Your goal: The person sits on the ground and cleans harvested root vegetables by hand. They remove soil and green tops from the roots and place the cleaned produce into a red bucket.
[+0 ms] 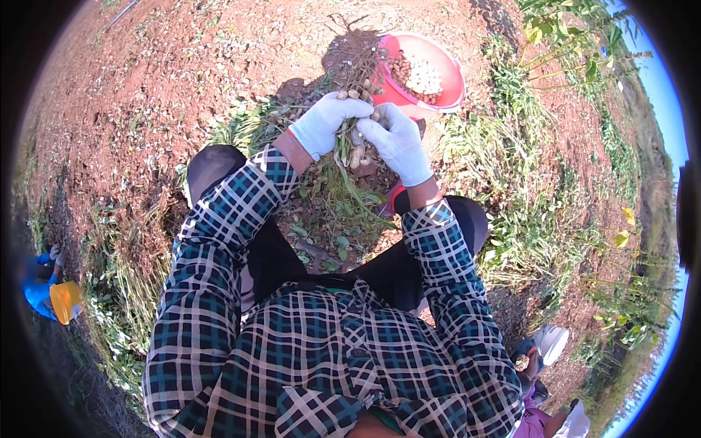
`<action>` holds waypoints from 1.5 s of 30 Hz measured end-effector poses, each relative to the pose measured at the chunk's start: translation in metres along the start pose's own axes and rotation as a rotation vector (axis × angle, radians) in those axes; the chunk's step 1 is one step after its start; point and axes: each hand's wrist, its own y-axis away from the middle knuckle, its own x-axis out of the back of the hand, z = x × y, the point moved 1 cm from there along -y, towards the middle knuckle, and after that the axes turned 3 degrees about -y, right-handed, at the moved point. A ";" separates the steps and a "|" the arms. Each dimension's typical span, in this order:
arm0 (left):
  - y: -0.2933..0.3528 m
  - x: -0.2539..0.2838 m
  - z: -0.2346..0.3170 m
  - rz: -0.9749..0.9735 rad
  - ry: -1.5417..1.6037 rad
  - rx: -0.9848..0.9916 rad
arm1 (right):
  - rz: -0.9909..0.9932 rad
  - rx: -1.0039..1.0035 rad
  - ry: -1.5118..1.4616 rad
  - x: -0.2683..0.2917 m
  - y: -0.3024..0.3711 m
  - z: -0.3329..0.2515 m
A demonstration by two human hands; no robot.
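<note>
My left grip (332, 123) holds the peanut plant (359, 77) at the frame's upper middle, seemingly steadying it for my right grip (398, 142), pinched on its pods (357, 156) beside the pink bucket (406, 104)

Black plaid shirt (307, 328) with teal and cream lines, button front, matching collar (314, 412) and long sleeves (193, 292). Dark trousers (270, 252). White fabric gloves (412, 166) on left grip (330, 120) and right grip (396, 142), thin reddish edge (291, 133) at the left glove's cuff.
</note>
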 end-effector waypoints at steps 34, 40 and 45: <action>0.007 0.045 0.057 0.199 0.087 -0.218 | -0.734 -0.128 0.617 -0.023 -0.021 -0.040; -0.002 0.038 0.050 0.198 0.120 -0.213 | -0.407 -0.067 0.310 -0.065 -0.006 0.011; -0.009 0.042 0.042 0.283 -0.678 -0.405 | -0.265 -0.053 0.309 -0.060 -0.012 0.010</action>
